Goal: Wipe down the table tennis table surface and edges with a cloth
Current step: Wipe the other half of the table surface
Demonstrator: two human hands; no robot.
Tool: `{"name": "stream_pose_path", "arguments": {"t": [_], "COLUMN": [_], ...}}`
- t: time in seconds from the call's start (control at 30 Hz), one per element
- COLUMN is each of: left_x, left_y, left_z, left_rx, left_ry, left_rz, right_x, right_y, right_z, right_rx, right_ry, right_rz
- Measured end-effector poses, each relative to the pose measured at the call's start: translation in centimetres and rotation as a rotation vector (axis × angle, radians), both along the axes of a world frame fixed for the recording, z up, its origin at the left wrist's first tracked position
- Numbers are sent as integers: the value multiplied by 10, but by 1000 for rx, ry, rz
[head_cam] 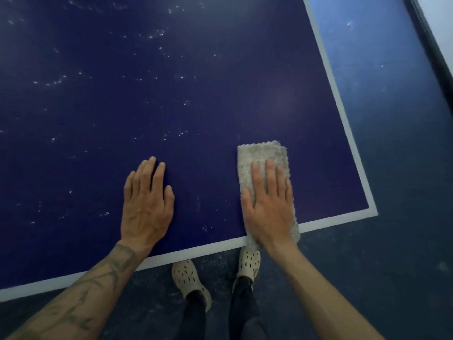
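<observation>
The dark blue table tennis table fills most of the view, with a white line along its near edge and right edge. White specks and smears dot the surface. A folded grey cloth lies flat near the table's near right corner. My right hand presses flat on the cloth, fingers spread, the cloth's lower end overlapping the near edge line. My left hand rests flat on the bare table to the left of the cloth, holding nothing.
Below the near edge I see the dark speckled floor and my two feet in cream perforated clogs. To the right of the table the floor runs to a dark wall base.
</observation>
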State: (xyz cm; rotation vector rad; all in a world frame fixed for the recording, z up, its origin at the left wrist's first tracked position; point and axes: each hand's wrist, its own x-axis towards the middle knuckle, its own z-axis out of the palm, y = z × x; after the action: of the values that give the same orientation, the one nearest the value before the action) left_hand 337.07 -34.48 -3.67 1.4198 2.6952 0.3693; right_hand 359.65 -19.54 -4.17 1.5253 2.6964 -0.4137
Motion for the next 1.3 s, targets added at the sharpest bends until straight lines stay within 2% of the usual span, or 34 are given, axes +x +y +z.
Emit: {"name": "stream_pose_path", "arguments": {"t": [0.13,0.23,0.3,0.37,0.53,0.67,0.73,0.8,0.9,0.97,1.07,1.2,1.3], "left_x": [-1,-3,-3,-3,-3,-4,-4,-3,-4,-4,-3,-3,-3], "left_y": [-1,-3,-4,-3,-2,-2,-2,-3,-3,-3,-2,-2,-2], "left_z": [-4,-6,-7,-7,-5,-5,-6,-6,-6,-5,-4,-6,-9], "left_rx": [14,27,36,35,20,24,25,34,40,28,12,6,3], "left_ry": [-10,2,8,4,-20,-20,-14,-6,-10,-17,-22,-7,8], "left_rz": [2,-8,-15,-15,-9,-10,-12,-15,-21,-13,-2,-5,-5], "right_x": [-59,-90,-82,-60,-21,-67,-97,-109,-83,-55,-33,-81,-120], "right_y": [-5,-56,-85,-82,-21,-11,-35,-70,-78,-55,-6,18,-20], "right_z": [1,-4,-5,-6,4,3,-1,-6,-7,-4,2,3,-4], "right_rx": [2,3,4,9,-2,-7,0,10,6,-18,-8,26,17], "right_ry": [35,109,118,102,-24,11,58,102,122,79,6,7,89], "right_rz": [-165,26,188,237,1,-169,-103,89,266,232,61,-140,33]}}
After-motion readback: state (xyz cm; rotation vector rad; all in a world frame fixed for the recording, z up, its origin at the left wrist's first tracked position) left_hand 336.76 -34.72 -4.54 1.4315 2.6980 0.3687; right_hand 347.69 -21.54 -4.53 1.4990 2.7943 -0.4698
